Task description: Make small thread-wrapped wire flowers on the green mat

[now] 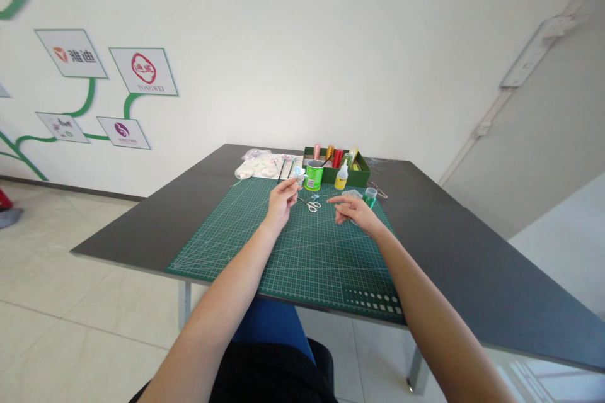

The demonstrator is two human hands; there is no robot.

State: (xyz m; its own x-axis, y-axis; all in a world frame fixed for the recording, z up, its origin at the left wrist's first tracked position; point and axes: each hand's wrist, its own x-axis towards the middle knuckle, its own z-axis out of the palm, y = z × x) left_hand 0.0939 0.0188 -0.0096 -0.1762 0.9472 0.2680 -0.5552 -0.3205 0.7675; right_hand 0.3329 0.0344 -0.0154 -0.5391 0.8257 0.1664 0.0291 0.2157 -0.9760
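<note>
Over the green mat (321, 258), left hand (280, 203) pinched on small pale-blue piece (299, 172); right hand (355, 210) half-curled, index extended, can't tell if holding anything. Between hands: scissors (312, 206); beyond: green can (314, 176).

You have bright, diffuse light here; the wall (265, 63) looks palest above the far edge of the worktop (189, 208) and falls to grey beyond the right edge. Past the near right corner you get whitish streaks of glare low on the floor (70, 302). Your wide lens drags that corner into a long point, makes the wall fixture (532, 63) lean and enlarges your forearms toward the bottom. Toward the far edge, small items soften, and the pale piece (299, 174) at your left grip (282, 201) is too indistinct to read.
</note>
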